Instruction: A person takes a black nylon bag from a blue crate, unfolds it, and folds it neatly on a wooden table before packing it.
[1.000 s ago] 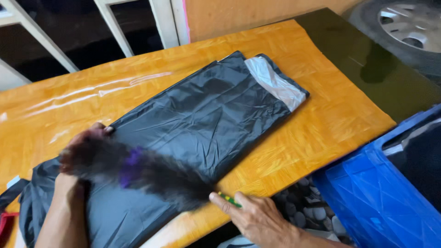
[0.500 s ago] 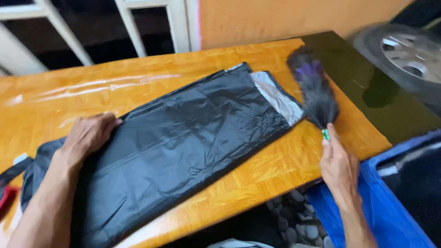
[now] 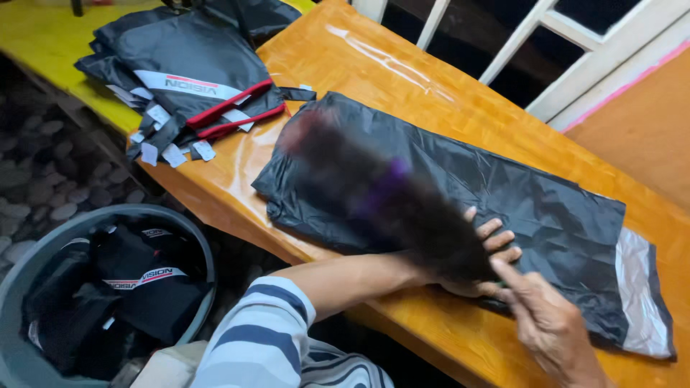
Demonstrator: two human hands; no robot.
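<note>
The left hand lies flat, fingers spread, on the near edge of a black garment spread across the orange wooden desk; it presses the cloth down and grips nothing. Its forearm comes out of a blue-and-white striped sleeve at the bottom of the view.

The right hand is closed around the handle end of a dark feather duster, just beside the left hand's fingers. The duster is blurred with motion and reaches up and left over the garment, with a purple patch showing midway along it.

The black garment lies lengthwise on the desk, its right end finished with a grey strip near the desk's near edge.

At the far left of the desk sits a pile of folded black garments with red trim and white tags, well apart from the hands. Below the desk, at lower left, a round grey tub holds more black garments.
</note>
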